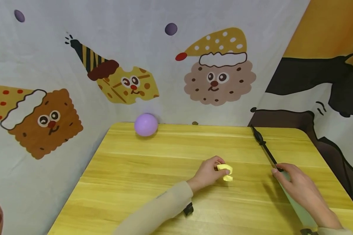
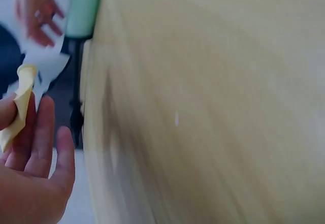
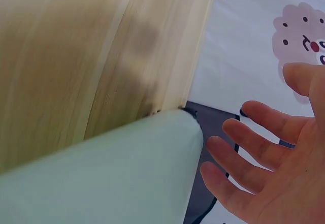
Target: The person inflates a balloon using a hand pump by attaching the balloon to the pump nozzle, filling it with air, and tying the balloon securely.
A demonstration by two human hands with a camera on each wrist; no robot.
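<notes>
My left hand [image 1: 207,174] pinches a limp, uninflated yellow balloon [image 1: 225,168] between thumb and fingers, above the middle of the table. In the left wrist view the rolled rim of this yellow balloon [image 2: 27,70] points up. On the right lies a hand balloon pump [image 1: 297,202] with a pale green barrel and a thin black end with a pointed tip. Over its barrel hovers my right hand [image 1: 304,186]. Seen from the right wrist, that hand's fingers [image 3: 249,142] are spread and stand apart from the green barrel [image 3: 127,168].
An inflated purple balloon [image 1: 146,124] sits at the table's back left edge, near the printed cloth wall [image 1: 170,81]. The wooden table [image 1: 120,182] has its far edge against that cloth. Another printed cloth [image 1: 306,101] hangs along the right side.
</notes>
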